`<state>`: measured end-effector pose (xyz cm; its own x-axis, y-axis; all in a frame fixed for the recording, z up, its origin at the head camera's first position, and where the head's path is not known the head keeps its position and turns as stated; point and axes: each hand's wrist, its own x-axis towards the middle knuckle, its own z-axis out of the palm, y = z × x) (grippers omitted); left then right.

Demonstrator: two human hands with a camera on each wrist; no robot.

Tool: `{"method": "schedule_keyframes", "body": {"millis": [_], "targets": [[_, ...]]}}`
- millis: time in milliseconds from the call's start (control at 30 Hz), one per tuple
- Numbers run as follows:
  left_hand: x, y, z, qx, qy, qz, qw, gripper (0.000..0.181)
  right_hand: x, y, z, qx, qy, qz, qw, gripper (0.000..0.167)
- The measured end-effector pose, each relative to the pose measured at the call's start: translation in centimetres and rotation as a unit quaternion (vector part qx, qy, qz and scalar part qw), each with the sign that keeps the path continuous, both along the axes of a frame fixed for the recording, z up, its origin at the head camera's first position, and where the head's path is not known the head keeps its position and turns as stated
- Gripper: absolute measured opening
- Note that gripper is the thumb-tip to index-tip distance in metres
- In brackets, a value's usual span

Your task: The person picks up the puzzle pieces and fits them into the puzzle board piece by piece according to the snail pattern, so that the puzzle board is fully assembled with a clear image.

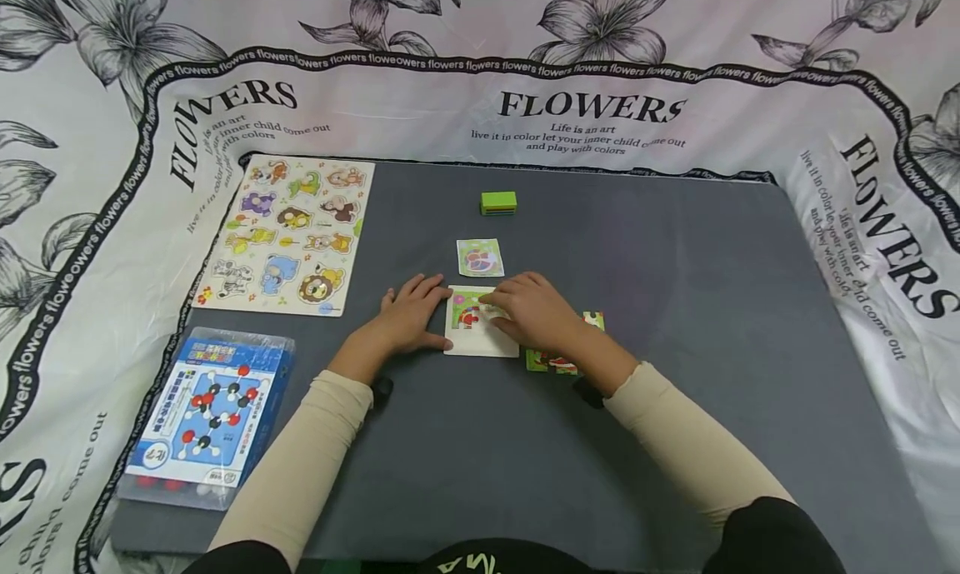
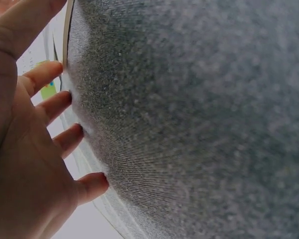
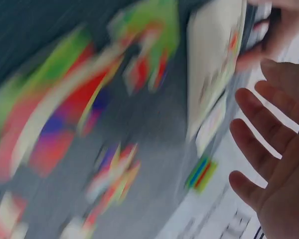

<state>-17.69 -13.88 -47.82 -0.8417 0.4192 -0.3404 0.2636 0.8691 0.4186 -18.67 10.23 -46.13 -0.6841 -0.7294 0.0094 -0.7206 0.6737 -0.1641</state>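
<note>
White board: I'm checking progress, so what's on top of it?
On the white board, a green-and-red picture shows near the left edge; the right hand hides whatever lies beneath it.

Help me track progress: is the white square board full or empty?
Partly filled: the board has colourful jigsaw pieces upper left, bare white below.

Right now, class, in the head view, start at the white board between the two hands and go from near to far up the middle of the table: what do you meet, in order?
White board → square picture card → small green stack → flower-print cloth.
</note>
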Motion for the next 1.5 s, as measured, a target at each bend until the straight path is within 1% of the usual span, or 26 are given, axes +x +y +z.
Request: {"method": "schedule_keyframes", "body": {"millis": [133,267,400,533,700,833,933,1067,1233,1400,1500], "targets": [[0.4,-1.1,0.2,-0.001,0.002,0.012,0.9999,0.086,-0.5,2.8,0.1,-0.007,-0.01,-0.024,0.9996,0.035],[0.7,-2.2,0.3,-0.006,0.001,0.019,0.9998,0.087,-0.2,4.9,-0.6,0.001,-0.024,-0.04,0.9989,0.036],[0.8,-2.9,0.2,-0.005,0.004,0.022,0.9997,0.086,0.3,6.1,-1.3,-0.005,-0.025,-0.04,0.9989,0.035],[0.7,-3.3,0.1,-0.003,0.006,0.022,0.9997,0.086,0.6,6.5,-1.8,-0.018,-0.022,-0.039,0.9988,0.034],[0.5,-2.9,0.1,-0.007,0.001,0.016,0.9998,0.087,0.8,6.9,-2.0,-0.019,-0.019,-0.045,0.9986,0.033],[0.0,-1.7,0.0,-0.001,-0.001,0.001,1.0,0.086,1.2,7.9,-2.0,-0.009,-0.011,-0.062,0.998,0.032],[-0.2,-0.9,-0.1,0.002,-0.004,-0.007,1.0,0.086,1.4,8.5,-1.8,-0.007,0.001,-0.065,0.9978,0.032],[-0.2,-0.5,-0.2,-0.002,-0.005,-0.006,1.0,0.086,1.5,7.8,-1.2,-0.013,0.007,-0.053,0.9985,0.031],[-0.1,-0.3,0.0,0.0,-0.005,-0.005,1.0,0.084,1.3,5.2,-0.7,-0.014,0.008,-0.025,0.9995,0.028],[-0.1,0.0,-0.1,-0.007,-0.002,-0.007,0.9999,0.086,1.2,2.6,-0.7,-0.025,0.015,0.001,0.9996,0.024],[-0.1,0.2,-0.1,-0.01,-0.002,-0.004,0.9999,0.086,1.1,1.3,-0.9,-0.02,0.017,0.003,0.9996,0.021]]}}
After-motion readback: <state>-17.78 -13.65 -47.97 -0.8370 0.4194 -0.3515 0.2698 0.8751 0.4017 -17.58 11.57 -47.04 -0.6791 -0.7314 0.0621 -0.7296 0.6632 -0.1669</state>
